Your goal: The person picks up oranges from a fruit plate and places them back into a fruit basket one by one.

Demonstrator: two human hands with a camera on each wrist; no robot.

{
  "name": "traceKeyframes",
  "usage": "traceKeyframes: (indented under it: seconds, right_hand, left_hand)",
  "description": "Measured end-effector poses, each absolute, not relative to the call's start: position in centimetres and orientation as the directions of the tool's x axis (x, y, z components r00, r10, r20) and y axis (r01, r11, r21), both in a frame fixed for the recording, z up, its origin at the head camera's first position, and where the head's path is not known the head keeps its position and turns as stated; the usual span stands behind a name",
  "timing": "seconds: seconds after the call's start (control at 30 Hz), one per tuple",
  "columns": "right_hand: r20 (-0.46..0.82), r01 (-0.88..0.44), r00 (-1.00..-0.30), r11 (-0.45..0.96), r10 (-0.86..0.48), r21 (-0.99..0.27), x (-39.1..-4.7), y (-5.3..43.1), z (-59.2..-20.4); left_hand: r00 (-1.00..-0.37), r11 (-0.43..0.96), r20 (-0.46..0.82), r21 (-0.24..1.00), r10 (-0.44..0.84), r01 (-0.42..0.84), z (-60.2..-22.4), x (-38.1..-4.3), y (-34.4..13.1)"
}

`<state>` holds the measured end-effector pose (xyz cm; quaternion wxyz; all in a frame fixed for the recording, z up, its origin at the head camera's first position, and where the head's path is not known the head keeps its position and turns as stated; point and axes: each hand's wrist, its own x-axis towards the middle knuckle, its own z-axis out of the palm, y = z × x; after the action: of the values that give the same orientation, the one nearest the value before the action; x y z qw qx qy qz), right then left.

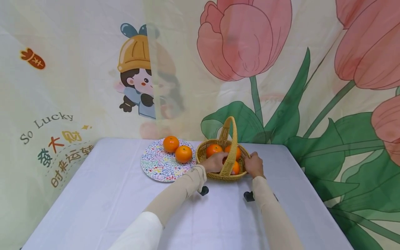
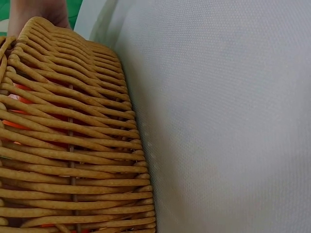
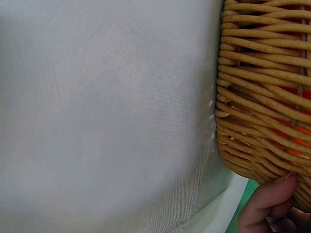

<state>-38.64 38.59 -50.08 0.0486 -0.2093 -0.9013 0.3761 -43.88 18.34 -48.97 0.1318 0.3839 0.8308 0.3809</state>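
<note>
A wicker basket (image 1: pixel 226 178) with a tall arched handle (image 1: pixel 231 146) stands toward the back of the table. My left hand (image 1: pixel 214 163) reaches over its near left rim, with its fingers around the front orange (image 1: pixel 236 168); the handle partly hides this grip. Behind it in the basket lie a left orange (image 1: pixel 214 150) and a right orange (image 1: pixel 237 153). My right hand (image 1: pixel 254 165) grips the basket's right end; in the right wrist view its thumb (image 3: pixel 284 187) presses on the weave. The left wrist view is filled mostly by the basket's side (image 2: pixel 73 145).
Left of the basket, a round plate (image 1: pixel 156 168) with a multicoloured speckled pattern bears a rear orange (image 1: pixel 171 143) and a front orange (image 1: pixel 183 154). A white cloth (image 1: pixel 125 194) covers the table. A printed curtain (image 1: pixel 181 52) hangs close behind its back edge.
</note>
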Motion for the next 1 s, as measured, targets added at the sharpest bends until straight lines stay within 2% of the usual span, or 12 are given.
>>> traceKeyframes:
  seconds: [0.37,0.53,0.8,1.0]
  right_hand:
    - [-0.072,0.34,-0.908,0.626,0.413,-0.702,-38.8,38.6,-49.8]
    - [-0.074,0.34,-0.91,0.633,0.407,-0.695,-38.6,38.5,-50.1]
    - [-0.08,0.339,-0.913,0.635,0.4,-0.694,-38.5,38.3,-50.3]
    - [-0.076,0.335,-0.916,0.65,0.393,-0.682,-38.3,38.6,-49.9]
  left_hand:
    - [-0.682,0.389,0.143,0.73,0.717,0.562,-48.7,-43.7,18.1]
    - [-0.703,0.368,0.151,0.765,0.695,0.528,-48.8,-43.4,18.0]
    - [-0.742,0.205,0.171,0.899,0.648,0.386,-48.8,-43.2,17.2]
    - [-0.73,0.071,0.265,0.917,0.63,0.393,-47.5,-43.5,14.2]
